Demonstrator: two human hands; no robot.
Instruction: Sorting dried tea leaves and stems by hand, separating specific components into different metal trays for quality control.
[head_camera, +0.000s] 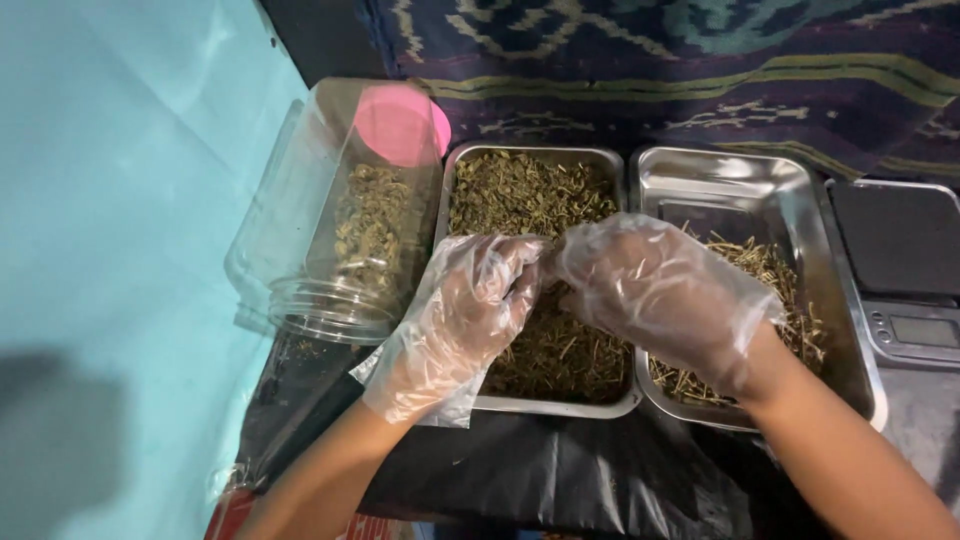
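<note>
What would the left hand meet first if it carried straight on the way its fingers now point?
The left hand points up and to the right, and its fingertips almost touch the right hand over the tray of dried herbs. It would likely meet the right hand's fingers first, though depth is hard to judge.

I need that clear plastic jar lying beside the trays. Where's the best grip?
Probably around the ribbed neck of the clear jar, from the left side. It lies on its side, open mouth toward the person; the herb tray and left hand crowd its right.

Shiny metal trays (800, 200), a clear glossy plastic jar (300, 230), thin crinkled plastic gloves (450, 330), woven cloth (650, 60).
</note>
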